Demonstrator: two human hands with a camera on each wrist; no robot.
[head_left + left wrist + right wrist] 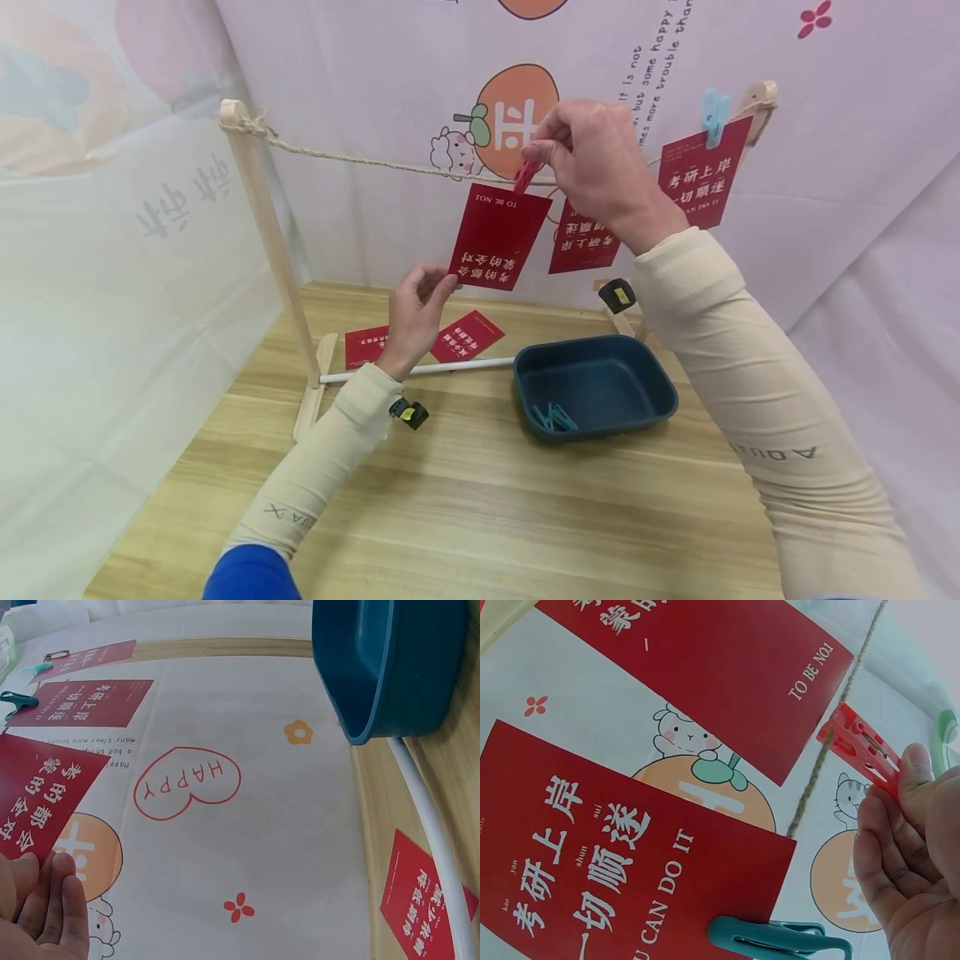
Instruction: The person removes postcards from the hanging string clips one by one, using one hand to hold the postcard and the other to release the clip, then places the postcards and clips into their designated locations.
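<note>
A red card [502, 237] with white characters hangs at the twine [360, 158], its top edge against the line. My left hand [416, 312] pinches its lower left corner between thumb and fingers, also visible in the left wrist view. At the top edge, my right hand [600, 162] pinches the handle end of a red clothespin [866, 750]. The right wrist view shows the clothespin's jaws at the twine and card edge. Beside it hangs a second red card [630, 855] with a teal clothespin [772, 937]. Farther right, a light blue clothespin [716, 117] holds another red card [705, 187].
Wooden posts [266, 233] carry the twine, with a white rod [480, 364] low between them. A dark blue basin [600, 375] on the wooden table holds several teal clothespins [555, 417]. Two red cards [367, 343] lie near the rod. A printed cloth hangs behind.
</note>
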